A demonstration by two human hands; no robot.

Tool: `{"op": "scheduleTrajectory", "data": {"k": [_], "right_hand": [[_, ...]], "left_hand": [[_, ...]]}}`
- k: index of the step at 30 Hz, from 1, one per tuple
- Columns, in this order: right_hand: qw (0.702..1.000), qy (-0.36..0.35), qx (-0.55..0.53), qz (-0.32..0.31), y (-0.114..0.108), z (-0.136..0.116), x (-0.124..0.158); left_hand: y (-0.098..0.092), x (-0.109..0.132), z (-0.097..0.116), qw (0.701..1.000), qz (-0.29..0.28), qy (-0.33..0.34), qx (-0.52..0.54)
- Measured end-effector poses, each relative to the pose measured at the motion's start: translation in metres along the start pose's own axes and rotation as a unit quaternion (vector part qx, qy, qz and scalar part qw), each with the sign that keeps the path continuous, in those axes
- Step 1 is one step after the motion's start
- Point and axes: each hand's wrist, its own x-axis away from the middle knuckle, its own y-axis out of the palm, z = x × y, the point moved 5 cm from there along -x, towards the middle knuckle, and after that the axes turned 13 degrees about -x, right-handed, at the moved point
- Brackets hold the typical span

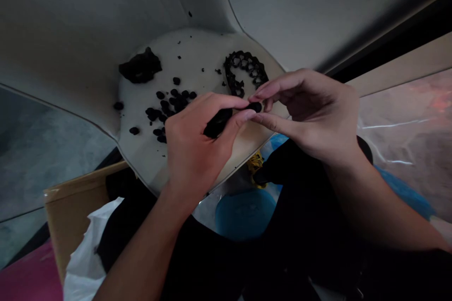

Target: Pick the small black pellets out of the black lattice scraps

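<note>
My left hand point(196, 134) pinches a small, rounded black piece point(256, 106) between thumb and forefinger. The fingertips of my right hand point(314, 108) close on the same piece from the other side. Something black point(218, 123) also shows in the hollow of my left hand; I cannot tell if it is held or lies below. Left of that hand is a loose pile of similar black pieces point(180, 102) on a pale seat point(197, 56). Behind my right fingers lies a curved black strip point(231, 77) with a row of holes along it.
A crumpled black lump point(141, 66) sits at the seat's far left, with crumbs scattered about. The chair's backrest point(106, 4) rises behind. Below are a cardboard box point(61, 216), white plastic point(88, 249), a blue round object point(245, 214) and a yellow item point(255, 167).
</note>
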Motion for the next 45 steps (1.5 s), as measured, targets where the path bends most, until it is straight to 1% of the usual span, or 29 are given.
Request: {"op": "scheduleTrajectory", "data": {"k": [5,7,8,11,13,14,17,19,21,24,29,31,32,33,35,36,37,38,40,41,43,44,45], "right_hand": [[0.999,0.005,0.023,0.026,0.000,-0.001,0.002],[0.999,0.004,0.026,0.023,0.001,-0.003,0.003],[0.999,0.004,0.030,0.015,0.002,-0.004,0.004],[0.999,0.008,0.042,-0.009,0.003,-0.006,0.005],[0.999,0.019,0.034,-0.007,0.003,-0.006,0.006],[0.999,0.025,0.028,0.001,0.002,-0.006,0.006],[0.999,0.038,0.010,0.028,0.002,-0.007,0.006],[0.998,0.052,-0.004,0.046,0.001,-0.006,0.006],[0.995,0.075,-0.026,0.059,0.002,-0.004,0.005],[0.990,0.106,-0.066,0.065,0.004,-0.003,0.005],[0.986,0.124,-0.083,0.079,0.003,0.000,0.005],[0.986,0.116,-0.081,0.092,-0.004,0.005,0.003],[0.986,0.101,-0.084,0.108,-0.010,0.006,0.001],[0.985,0.077,-0.090,0.127,-0.017,0.006,0.000],[0.983,0.032,-0.111,0.145,-0.027,0.003,-0.003],[0.983,0.029,-0.123,0.133,-0.028,0.001,-0.003],[0.985,0.040,-0.131,0.106,-0.026,-0.001,-0.003],[0.986,0.060,-0.133,0.074,-0.022,-0.002,-0.002],[0.987,0.094,-0.128,0.019,-0.013,-0.005,0.000],[0.988,0.095,-0.124,0.005,-0.010,-0.005,0.001],[0.990,0.077,-0.118,-0.001,-0.008,-0.003,0.000],[0.991,0.074,-0.112,0.003,-0.009,0.001,-0.001],[0.992,0.076,-0.098,0.004,-0.009,0.006,-0.002]], "left_hand": [[0.005,0.001,0.004,0.999,0.024,0.016,0.019],[0.008,0.001,0.005,0.998,0.037,0.032,0.047],[0.010,0.000,0.006,0.997,0.032,0.040,0.062],[0.016,-0.001,0.007,0.994,-0.022,0.045,0.093],[0.019,-0.002,0.008,0.991,-0.066,0.040,0.107],[0.020,-0.002,0.009,0.989,-0.078,0.037,0.118],[0.021,-0.001,0.010,0.981,-0.103,0.040,0.157],[0.022,0.000,0.011,0.978,-0.104,0.054,0.170],[0.023,0.002,0.011,0.978,-0.095,0.070,0.170],[0.025,0.004,0.011,0.977,-0.080,0.074,0.181],[0.025,0.007,0.018,0.972,-0.077,0.045,0.216],[0.019,0.006,0.018,0.958,-0.071,0.025,0.276],[0.014,0.005,0.016,0.946,-0.055,0.015,0.318],[0.007,0.002,0.011,0.935,-0.028,-0.004,0.354],[-0.008,-0.003,-0.005,0.925,0.044,-0.051,0.375],[-0.013,-0.005,-0.013,0.931,0.069,-0.078,0.350],[-0.016,-0.008,-0.018,0.942,0.079,-0.080,0.317],[-0.016,-0.010,-0.020,0.955,0.062,-0.076,0.281],[-0.009,-0.011,-0.018,0.971,0.009,-0.049,0.232],[-0.003,-0.011,-0.015,0.975,-0.019,-0.044,0.217],[0.007,-0.010,-0.014,0.977,-0.049,-0.052,0.199],[0.011,-0.011,-0.017,0.979,-0.045,-0.056,0.192],[0.012,-0.013,-0.023,0.981,-0.029,-0.054,0.184]]}}
